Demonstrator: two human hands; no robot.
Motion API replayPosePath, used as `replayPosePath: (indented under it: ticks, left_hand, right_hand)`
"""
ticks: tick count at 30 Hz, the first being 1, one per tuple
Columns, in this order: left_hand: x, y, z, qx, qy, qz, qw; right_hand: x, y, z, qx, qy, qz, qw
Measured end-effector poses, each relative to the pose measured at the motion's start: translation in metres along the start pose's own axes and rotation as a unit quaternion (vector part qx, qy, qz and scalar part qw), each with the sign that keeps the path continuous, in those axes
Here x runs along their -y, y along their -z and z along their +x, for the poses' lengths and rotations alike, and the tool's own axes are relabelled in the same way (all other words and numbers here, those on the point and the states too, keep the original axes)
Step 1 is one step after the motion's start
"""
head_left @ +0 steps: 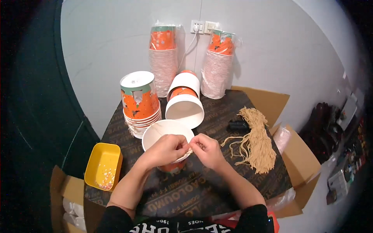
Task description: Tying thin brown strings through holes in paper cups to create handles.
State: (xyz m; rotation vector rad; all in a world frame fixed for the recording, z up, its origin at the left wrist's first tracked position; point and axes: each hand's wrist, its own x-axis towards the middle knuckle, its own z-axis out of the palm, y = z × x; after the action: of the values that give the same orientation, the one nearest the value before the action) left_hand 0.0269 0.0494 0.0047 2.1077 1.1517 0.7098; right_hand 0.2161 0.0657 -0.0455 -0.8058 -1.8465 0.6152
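Note:
A white-lined paper bucket (158, 131) with an orange outside stands in front of me, its mouth facing up. At its right rim, my left hand (169, 148) and my right hand (207, 151) meet with fingertips pinched together. Between them a short piece of beige cord (190, 150) shows at the rim. Both hands are closed on this cord; most of it is hidden by my fingers. To the right of my right hand lies a thick bundle of similar beige cords (256, 145), several loose ends trailing left.
Behind stand a stack of orange buckets (140, 101), two buckets lying down (185, 110), and wrapped stacks (163, 66) (218, 70) by the wall. A yellow bin (103, 159) with small beads is left. A black object (238, 125) lies beside the cords. Cardboard boxes (297, 159) flank the table.

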Motion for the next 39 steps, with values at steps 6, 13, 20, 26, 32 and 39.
replayPosePath:
  ticks: [6, 13, 20, 26, 32, 39]
  left_hand:
    - [0.001, 0.002, 0.0, 0.004, -0.002, 0.014, 1.0]
    - [0.003, 0.003, -0.001, 0.005, -0.023, 0.013, 1.0]
    - [0.001, 0.006, 0.0, 0.042, 0.002, 0.021, 0.999]
    - [0.003, 0.004, 0.0, 0.042, -0.009, 0.02, 0.999]
    - [0.007, 0.001, 0.005, 0.022, 0.0, 0.0, 1.0]
    - [0.01, -0.001, 0.006, 0.041, 0.041, -0.076, 0.995]
  right_hand:
    - [0.0, 0.003, 0.001, 0.04, -0.011, -0.004, 0.999]
    - [0.004, -0.002, -0.006, 0.032, -0.074, 0.045, 0.996]
    - [0.011, -0.006, -0.008, 0.009, 0.005, -0.047, 0.999]
    - [0.014, -0.01, -0.009, -0.022, 0.009, -0.053, 0.998]
    - [0.008, -0.013, -0.008, -0.03, 0.008, -0.05, 0.998]
    - [0.01, -0.015, -0.009, -0.028, -0.014, -0.054, 0.998]
